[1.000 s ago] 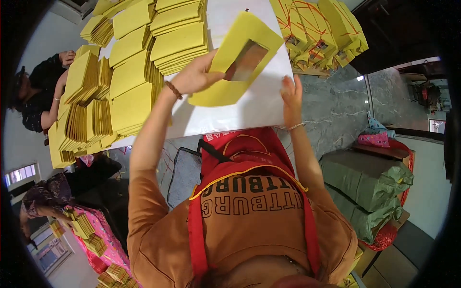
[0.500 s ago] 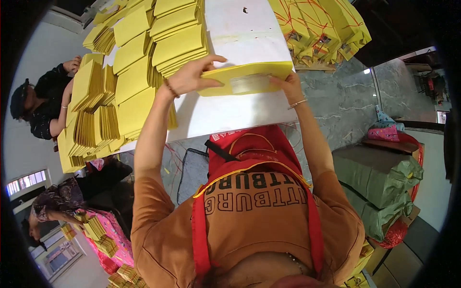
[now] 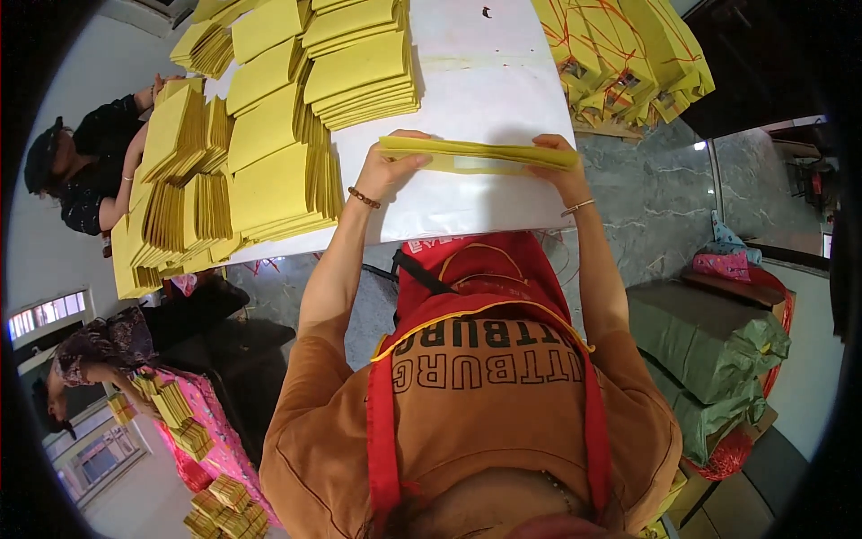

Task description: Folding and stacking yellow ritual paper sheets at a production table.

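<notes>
A thin stack of yellow paper sheets stands nearly on its long edge over the white table, its top edges toward me. My left hand grips its left end, thumb along the near side. My right hand closes round the right end, with its thumb partly hidden by the paper. A pale patch shows low on the near face. Just left of my left hand lie piles of folded yellow paper, laid in overlapping rows.
More yellow piles cover the table's left side, where a person in dark clothes works. Red-tied yellow bundles stand beyond the right edge. Green wrapped packages are at the right. Another person bends over a pink-covered surface at lower left.
Both hands have shifted slightly down in the picture, and the paper stack has tipped from showing its broad face to showing mostly its edge. My left hand has closed on its end.
</notes>
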{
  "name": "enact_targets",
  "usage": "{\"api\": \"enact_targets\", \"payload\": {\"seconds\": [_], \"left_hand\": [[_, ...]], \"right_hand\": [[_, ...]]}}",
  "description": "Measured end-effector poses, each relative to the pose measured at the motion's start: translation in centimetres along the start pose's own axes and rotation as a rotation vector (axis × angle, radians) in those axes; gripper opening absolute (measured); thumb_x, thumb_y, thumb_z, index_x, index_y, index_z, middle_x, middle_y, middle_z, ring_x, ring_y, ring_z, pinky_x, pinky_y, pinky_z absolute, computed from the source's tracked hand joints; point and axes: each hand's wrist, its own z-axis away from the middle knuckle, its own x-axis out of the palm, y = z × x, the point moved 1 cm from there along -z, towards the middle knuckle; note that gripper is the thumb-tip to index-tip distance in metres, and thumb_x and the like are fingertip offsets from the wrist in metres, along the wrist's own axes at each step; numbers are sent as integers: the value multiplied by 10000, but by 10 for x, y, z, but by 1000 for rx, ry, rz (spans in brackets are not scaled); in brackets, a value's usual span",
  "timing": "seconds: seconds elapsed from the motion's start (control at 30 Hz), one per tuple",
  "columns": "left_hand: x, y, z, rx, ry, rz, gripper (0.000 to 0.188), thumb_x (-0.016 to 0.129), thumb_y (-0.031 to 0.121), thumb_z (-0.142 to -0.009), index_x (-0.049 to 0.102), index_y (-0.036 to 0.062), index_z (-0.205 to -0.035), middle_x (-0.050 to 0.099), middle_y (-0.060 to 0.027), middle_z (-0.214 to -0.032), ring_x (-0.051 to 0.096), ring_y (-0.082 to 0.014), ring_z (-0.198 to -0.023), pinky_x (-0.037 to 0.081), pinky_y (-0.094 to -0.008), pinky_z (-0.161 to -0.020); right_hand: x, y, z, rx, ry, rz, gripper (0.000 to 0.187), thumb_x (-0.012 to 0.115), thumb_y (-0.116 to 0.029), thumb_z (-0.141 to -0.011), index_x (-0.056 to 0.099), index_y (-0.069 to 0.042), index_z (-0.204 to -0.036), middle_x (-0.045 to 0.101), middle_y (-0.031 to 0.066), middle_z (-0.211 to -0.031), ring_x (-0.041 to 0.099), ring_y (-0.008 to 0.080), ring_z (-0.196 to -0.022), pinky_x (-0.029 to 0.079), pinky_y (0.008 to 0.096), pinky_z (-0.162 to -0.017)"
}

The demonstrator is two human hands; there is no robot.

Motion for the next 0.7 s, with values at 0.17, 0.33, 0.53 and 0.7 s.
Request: {"api": "enact_targets", "payload": {"seconds": [0.17,0.33,0.53,0.7], "left_hand": [[-7,-5,-7,-62,-3,-113,241,654,58,-738,587,-5,-960,616,-46,-867,559,-99,-771,458,-233,-678],[-8,-11,-8,-52,-26,-56,244,651,60,-743,586,-4,-970,612,-39,-876,563,-100,-781,461,-237,-690],[-15,-27,-11,-99,12,62,260,619,56,-773,558,-13,-1016,602,-56,-931,565,-112,-817,467,-241,-719],[-11,2,-16,-8,-15,138,304,590,55,-789,517,-19,-1075,596,-82,-958,569,-135,-857,474,-254,-734]], "right_hand": [[-4,4,-6,44,-141,12,271,699,-61,-685,580,-25,-926,599,26,-853,551,99,-804,468,236,-678],[-3,5,-9,118,-76,-52,213,689,-110,-712,612,-36,-897,607,12,-848,549,88,-762,453,224,-630],[1,11,-15,88,-83,-85,135,659,-109,-743,626,-50,-860,605,-7,-797,539,58,-723,438,207,-623],[0,7,-20,63,-6,-296,111,638,-83,-763,619,-49,-868,598,-9,-790,547,68,-739,445,211,-648]]}}
